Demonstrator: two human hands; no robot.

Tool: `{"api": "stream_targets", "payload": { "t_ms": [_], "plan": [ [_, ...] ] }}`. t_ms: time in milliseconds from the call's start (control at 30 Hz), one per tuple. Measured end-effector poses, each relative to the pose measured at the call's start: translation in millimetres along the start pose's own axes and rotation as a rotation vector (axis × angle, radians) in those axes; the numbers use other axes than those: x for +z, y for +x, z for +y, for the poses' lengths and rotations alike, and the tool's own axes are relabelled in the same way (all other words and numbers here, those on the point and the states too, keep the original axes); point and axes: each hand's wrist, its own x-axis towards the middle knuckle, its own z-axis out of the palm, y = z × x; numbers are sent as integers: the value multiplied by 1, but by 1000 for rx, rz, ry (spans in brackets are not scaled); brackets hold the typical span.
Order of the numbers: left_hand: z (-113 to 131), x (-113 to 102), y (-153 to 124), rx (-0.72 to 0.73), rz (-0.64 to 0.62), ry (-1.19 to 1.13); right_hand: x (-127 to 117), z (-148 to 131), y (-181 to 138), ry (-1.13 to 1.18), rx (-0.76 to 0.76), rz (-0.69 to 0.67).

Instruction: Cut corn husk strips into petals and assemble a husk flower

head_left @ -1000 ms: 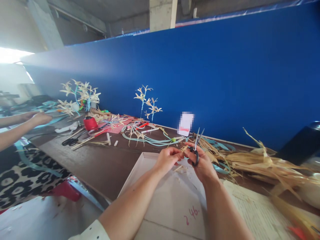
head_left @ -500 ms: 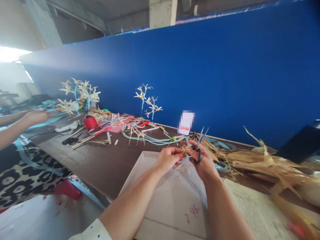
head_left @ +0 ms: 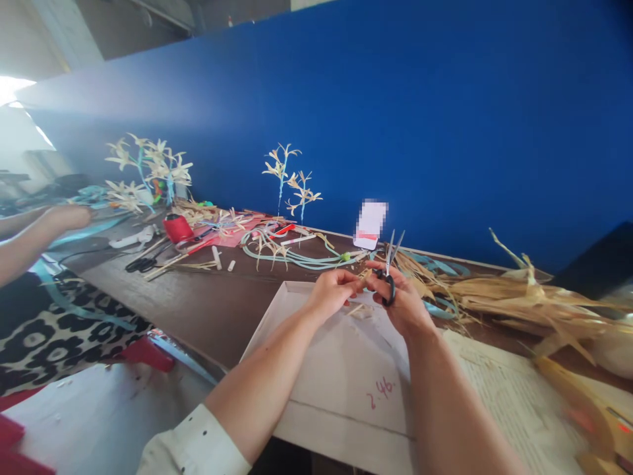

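Above a shallow white box lid (head_left: pixel 346 382), my two hands meet at their fingertips. My left hand (head_left: pixel 333 290) is closed in a pinch on a small piece of dried husk (head_left: pixel 364 278). Black-handled scissors (head_left: pixel 389 280) hang on my right hand (head_left: pixel 403 300), blades pointing up and slightly parted. The fingertips of that hand also reach the husk piece; its exact shape is mostly hidden. A few pale scraps (head_left: pixel 361 310) lie in the lid just below my fingers.
Dried husks (head_left: pixel 534 307) spread along the right, beside a printed sheet (head_left: pixel 504 389). A phone (head_left: pixel 370 224) leans near the blue partition (head_left: pixel 420 119). Husk flowers on stems (head_left: pixel 291 178), pale blue tubing (head_left: pixel 306 260) and a red item (head_left: pixel 178 228) stand leftward. Another person's hand (head_left: pixel 69 218) is far left.
The view has tilted down a little, so the table items appear higher. My hands stay together at the husk piece, and the scissors have turned slightly more upright.
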Motion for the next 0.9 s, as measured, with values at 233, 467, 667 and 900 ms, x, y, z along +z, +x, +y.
{"api": "stream_targets", "payload": {
  "t_ms": [233,467,667,900],
  "plan": [
    [-5,-5,-2,96,-73,418,-6,-7,5,205,-90,234],
    [-5,-7,-7,146,-101,750,-16,-10,6,345,-142,348],
    [-7,-6,-9,118,-101,917,-13,-8,7,285,-131,389],
    [-6,-6,-9,111,-107,893,-13,-8,7,273,-124,388]
  ]
}}
